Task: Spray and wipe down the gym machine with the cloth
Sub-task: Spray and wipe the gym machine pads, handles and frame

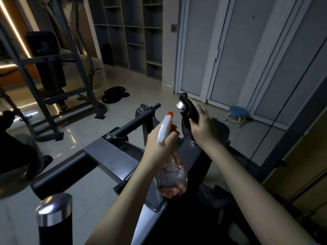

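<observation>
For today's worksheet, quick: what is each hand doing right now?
Left hand: grips the bottle.
Right hand: open, pressing the cloth on the handle.

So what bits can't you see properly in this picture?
Head view:
- Cloth: mostly covered by the right hand, dark on dark.
- Spray bottle neck: hidden inside the left hand.
- Near handle: cut off by the bottom edge.

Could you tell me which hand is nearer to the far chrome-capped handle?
Right. The right hand presses the cloth against the handle; the left hand holds the spray bottle apart from it, to its left.
</observation>
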The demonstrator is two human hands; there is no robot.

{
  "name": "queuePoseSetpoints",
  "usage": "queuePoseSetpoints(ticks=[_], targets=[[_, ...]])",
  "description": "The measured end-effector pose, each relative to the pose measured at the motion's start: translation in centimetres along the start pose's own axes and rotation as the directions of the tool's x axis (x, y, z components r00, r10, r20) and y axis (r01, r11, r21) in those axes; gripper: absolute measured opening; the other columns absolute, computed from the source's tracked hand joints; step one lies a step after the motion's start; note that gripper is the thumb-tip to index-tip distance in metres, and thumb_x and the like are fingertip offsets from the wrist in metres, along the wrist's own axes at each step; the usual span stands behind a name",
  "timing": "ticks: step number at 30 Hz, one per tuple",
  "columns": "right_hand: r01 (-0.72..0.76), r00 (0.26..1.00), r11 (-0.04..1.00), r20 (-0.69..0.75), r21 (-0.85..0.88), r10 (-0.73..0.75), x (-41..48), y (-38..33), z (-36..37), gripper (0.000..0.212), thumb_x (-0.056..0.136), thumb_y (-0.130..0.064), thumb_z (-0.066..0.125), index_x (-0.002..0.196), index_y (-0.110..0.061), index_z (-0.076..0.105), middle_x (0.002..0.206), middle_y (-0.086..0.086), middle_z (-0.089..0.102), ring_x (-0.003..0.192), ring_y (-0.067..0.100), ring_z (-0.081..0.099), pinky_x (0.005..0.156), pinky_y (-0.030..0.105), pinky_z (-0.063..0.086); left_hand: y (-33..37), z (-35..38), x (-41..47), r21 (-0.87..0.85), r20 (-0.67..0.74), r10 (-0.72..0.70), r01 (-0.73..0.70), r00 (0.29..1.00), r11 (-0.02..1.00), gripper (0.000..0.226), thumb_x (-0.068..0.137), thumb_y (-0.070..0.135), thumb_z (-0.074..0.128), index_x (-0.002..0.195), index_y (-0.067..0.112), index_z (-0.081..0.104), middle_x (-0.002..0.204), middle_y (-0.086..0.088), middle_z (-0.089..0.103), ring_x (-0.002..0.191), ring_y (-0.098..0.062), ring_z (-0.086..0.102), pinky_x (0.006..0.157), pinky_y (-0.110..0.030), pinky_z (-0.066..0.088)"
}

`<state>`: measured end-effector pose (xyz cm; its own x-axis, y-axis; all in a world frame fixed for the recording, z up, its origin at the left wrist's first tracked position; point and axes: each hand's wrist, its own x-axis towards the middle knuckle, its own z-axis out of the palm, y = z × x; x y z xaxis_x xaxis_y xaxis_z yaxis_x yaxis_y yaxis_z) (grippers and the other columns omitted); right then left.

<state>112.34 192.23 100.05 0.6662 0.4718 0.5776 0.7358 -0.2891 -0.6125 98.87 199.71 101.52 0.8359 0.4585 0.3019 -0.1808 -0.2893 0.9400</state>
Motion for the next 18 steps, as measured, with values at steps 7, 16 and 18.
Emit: queuePoseSetpoints(ticks=[7,16,18], targets=[[-0.054,0.995,0.924,0.063,-0.378,0.083,-3.1,4.0,1.8,0.061,0.091,-0.002,0.049,0.146,-0.007,0.023,0.145,0.016,0.033,0.125,0.031,0.045,0.096,0.036,0.044,0.2,0.0,-0.1,-0.025,0.018,0.01,-0.01,1.0,1.0,0.013,0.084,0.007,0.042,0.087,0.02,0.043,0.076,-0.015,0.043,0.075,-0.015,0.041,0.064,-0.033,0.036],[-0.156,0.939,0.857,0.196,-0.491,0.284,-4.7,7.5,2.3,0.048,0.092,0.001,0.039,0.139,-0.002,0.035,0.144,0.019,0.037,0.136,0.031,0.03,0.112,0.035,0.028,0.5,0.0,-0.4,-0.017,0.003,-0.01,0.01,1.0,1.0,0.008,0.081,0.013,0.043,0.087,0.015,0.047,0.079,-0.007,0.044,0.077,-0.014,0.043,0.067,-0.034,0.039],[-0.24,0.895,0.864,0.245,-0.442,0.374,-3.7,7.5,1.4,0.039,0.089,0.002,0.038,0.127,-0.004,0.047,0.129,0.018,0.05,0.124,0.032,0.044,0.1,0.037,0.039,0.6,0.1,-0.4,-0.009,-0.006,-0.006,0.006,1.0,1.0,0.011,0.086,0.006,0.043,0.097,0.005,0.046,0.081,-0.007,0.044,0.076,-0.014,0.043,0.066,-0.033,0.038]])
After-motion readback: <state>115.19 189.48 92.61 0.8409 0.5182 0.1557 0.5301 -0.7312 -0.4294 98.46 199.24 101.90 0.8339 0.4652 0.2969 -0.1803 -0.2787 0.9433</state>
